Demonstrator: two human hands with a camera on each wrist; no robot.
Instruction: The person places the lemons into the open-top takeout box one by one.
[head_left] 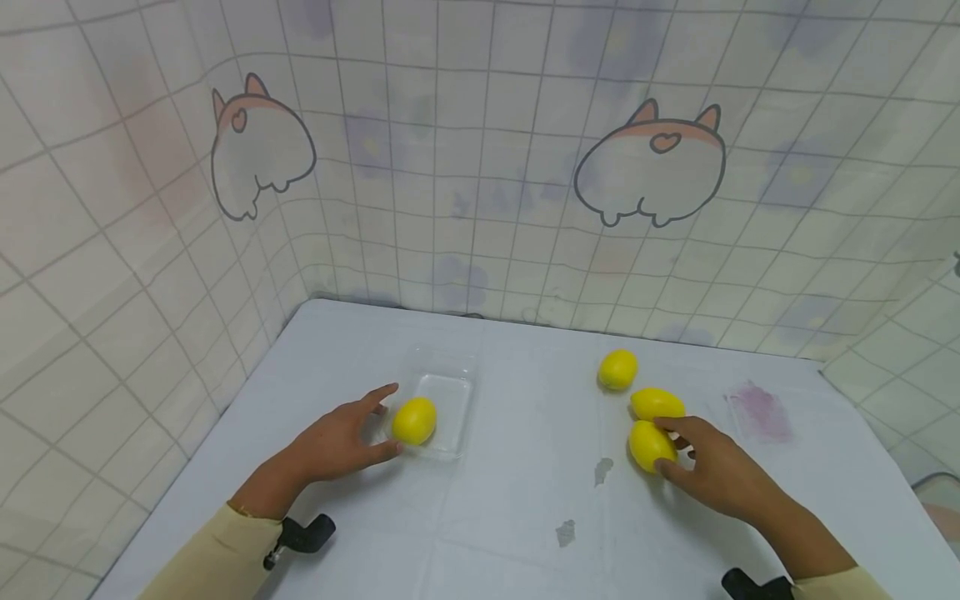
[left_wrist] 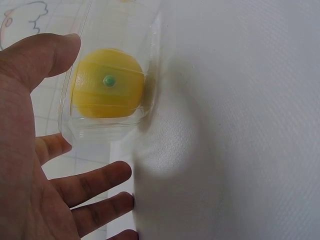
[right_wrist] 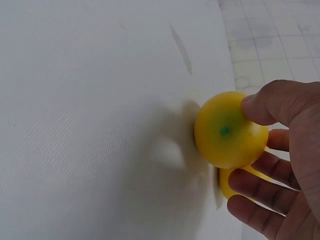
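A clear plastic container (head_left: 451, 417) lies on the table with one yellow lemon (head_left: 414, 421) inside, at its near left. My left hand (head_left: 341, 437) is at the container's left side, fingers spread and thumb by the near corner. In the left wrist view the thumb (left_wrist: 60, 52) overlaps the rim and the lemon shows through the clear wall. Over on the right, my right hand (head_left: 716, 467) holds another lemon (head_left: 651, 447) between thumb and fingers; a green dot marks its end in the right wrist view. Just behind it lies a lemon (head_left: 657, 403).
Farther back is one more lemon (head_left: 617, 369). The white table (head_left: 517, 467) has two grey patches (head_left: 566, 533) near the front and a pinkish stain (head_left: 761, 412) at right. Tiled-pattern curtains (head_left: 487, 167) with cartoon drawings stand behind the table and at its sides.
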